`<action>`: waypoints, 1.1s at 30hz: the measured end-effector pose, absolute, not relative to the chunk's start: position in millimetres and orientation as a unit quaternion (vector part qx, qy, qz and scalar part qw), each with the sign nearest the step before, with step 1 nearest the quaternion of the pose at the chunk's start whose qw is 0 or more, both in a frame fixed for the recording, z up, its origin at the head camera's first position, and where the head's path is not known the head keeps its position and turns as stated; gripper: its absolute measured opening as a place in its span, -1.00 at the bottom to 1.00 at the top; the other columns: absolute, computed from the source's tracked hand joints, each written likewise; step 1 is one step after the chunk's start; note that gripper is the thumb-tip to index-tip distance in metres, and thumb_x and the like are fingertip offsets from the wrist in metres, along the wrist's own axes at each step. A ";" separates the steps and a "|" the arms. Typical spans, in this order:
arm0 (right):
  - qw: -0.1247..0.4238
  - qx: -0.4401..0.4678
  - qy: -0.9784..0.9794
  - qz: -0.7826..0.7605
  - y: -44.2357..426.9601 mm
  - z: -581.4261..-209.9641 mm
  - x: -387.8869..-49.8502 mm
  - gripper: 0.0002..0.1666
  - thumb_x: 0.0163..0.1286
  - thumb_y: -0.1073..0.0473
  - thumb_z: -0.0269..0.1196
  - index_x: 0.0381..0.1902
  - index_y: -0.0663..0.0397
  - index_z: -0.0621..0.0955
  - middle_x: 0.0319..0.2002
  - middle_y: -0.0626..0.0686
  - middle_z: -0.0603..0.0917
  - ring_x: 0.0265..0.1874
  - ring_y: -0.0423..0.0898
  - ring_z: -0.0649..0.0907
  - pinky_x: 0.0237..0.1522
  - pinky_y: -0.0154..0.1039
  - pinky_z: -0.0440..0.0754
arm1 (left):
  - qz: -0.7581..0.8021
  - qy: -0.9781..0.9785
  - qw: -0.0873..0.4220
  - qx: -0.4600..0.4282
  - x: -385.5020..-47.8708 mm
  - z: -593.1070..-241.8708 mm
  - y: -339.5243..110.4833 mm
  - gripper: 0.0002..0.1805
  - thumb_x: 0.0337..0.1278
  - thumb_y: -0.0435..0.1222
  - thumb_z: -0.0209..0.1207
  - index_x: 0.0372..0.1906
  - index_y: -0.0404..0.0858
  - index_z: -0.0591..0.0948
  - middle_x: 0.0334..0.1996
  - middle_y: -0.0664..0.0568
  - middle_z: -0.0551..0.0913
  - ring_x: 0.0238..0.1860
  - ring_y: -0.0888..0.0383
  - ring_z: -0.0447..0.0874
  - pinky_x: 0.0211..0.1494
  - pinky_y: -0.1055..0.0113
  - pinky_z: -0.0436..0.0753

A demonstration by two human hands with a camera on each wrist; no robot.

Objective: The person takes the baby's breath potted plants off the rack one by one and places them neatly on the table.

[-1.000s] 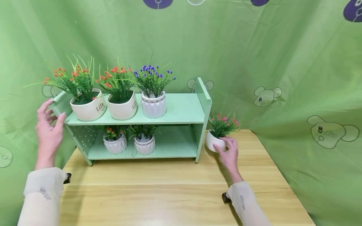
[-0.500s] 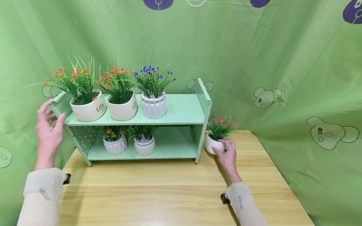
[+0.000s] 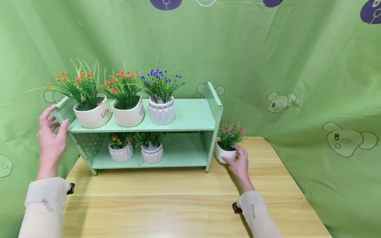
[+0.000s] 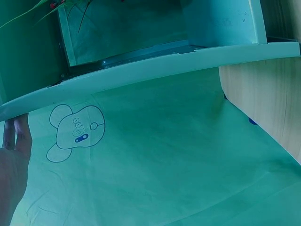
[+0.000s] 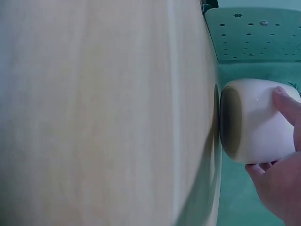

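In the head view my right hand [image 3: 240, 167] grips a small white pot [image 3: 224, 154] of pink flowers, thumb on its front and fingers round its right side. This potted plant is close beside the right end of a light-green two-tier shelf [image 3: 190, 124]. The right wrist view shows the pot [image 5: 263, 122] from below, its base very near the tabletop; whether they touch I cannot tell. My left hand [image 3: 52, 142] holds the shelf's left side panel, thumb at the front edge. Part of that hand [image 4: 15, 165] appears in the left wrist view, fingers against the panel's outer face.
On the top tier stand two orange-flowered pots [image 3: 93, 115] marked "Life" and a fluted pot [image 3: 162, 112] of purple flowers. Below are a fluted orange-flowered pot [image 3: 121, 152] and a fluted purple-flowered one [image 3: 152, 154]. Green cloth [image 3: 247, 66] hangs behind the wooden table [image 3: 166, 198].
My right hand has moved slightly left and down with the pink-flowered pot, which now stands more upright and nearer the shelf. My left hand stays on the shelf's panel.
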State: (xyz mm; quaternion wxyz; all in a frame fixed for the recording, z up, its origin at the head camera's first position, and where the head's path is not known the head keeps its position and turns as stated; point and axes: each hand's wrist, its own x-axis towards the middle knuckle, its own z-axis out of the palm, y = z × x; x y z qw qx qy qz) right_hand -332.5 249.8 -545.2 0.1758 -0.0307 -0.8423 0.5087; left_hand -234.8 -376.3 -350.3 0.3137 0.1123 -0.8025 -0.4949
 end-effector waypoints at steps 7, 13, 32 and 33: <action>0.150 -0.047 -0.846 0.509 253.9 -545.4 -333.1 -0.12 0.16 0.31 0.55 0.41 0.26 0.43 0.47 0.35 0.24 0.50 0.35 0.32 0.57 0.19 0.34 | -0.504 -0.801 0.304 0.112 -237.4 -354.7 -378.2 -0.31 0.55 -0.18 0.07 0.54 0.46 0.13 0.55 -0.03 0.35 0.17 0.36 0.48 0.00 0.73 0.59; 0.131 -0.050 -0.846 0.514 254.7 -547.7 -332.5 -0.04 0.14 0.32 0.56 0.44 0.34 0.36 0.47 0.38 0.22 0.48 0.41 0.31 0.53 0.20 0.39 | -0.507 -0.798 0.305 0.114 -237.5 -356.4 -379.9 -0.31 0.55 -0.19 0.07 0.53 0.49 0.14 0.56 -0.03 0.35 0.17 0.36 0.48 -0.01 0.76 0.58; 0.119 -0.052 -0.828 0.546 252.7 -543.5 -325.9 0.03 0.18 0.31 0.54 0.51 0.35 0.26 0.49 0.38 0.17 0.49 0.39 0.30 0.58 0.16 0.34 | -0.497 -0.805 0.302 0.116 -237.4 -351.7 -379.5 -0.32 0.57 -0.17 0.04 0.53 0.50 0.12 0.57 -0.01 0.32 0.28 0.18 0.49 0.01 0.72 0.56; 0.123 -0.051 -0.826 0.548 253.4 -541.5 -324.4 0.03 0.18 0.30 0.54 0.51 0.34 0.27 0.49 0.37 0.18 0.49 0.37 0.31 0.58 0.14 0.35 | -0.498 -0.805 0.301 0.116 -237.1 -350.8 -378.9 -0.32 0.57 -0.18 0.04 0.53 0.50 0.12 0.57 -0.01 0.32 0.29 0.17 0.49 0.00 0.73 0.56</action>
